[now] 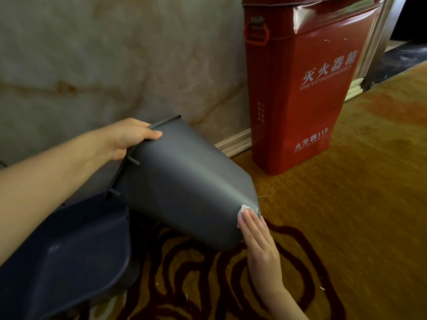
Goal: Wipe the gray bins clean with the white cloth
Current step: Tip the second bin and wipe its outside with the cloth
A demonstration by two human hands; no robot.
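Note:
A gray bin (184, 188) is tipped on its side above the carpet, its base pointing right and toward me. My left hand (131, 137) grips its rim at the upper left. My right hand (258, 236) lies flat against the base of the bin, fingers straight, pressing the white cloth (245, 209) to it. Only a small edge of the cloth shows above my fingertips. A second gray bin (69, 257) lies at the lower left with its open side facing me.
A red fire extinguisher box (300, 93) stands against the marbled wall (92, 65) to the right of the bin. Patterned gold and dark red carpet (346, 204) covers the floor. A doorway frame (379, 42) is at the top right.

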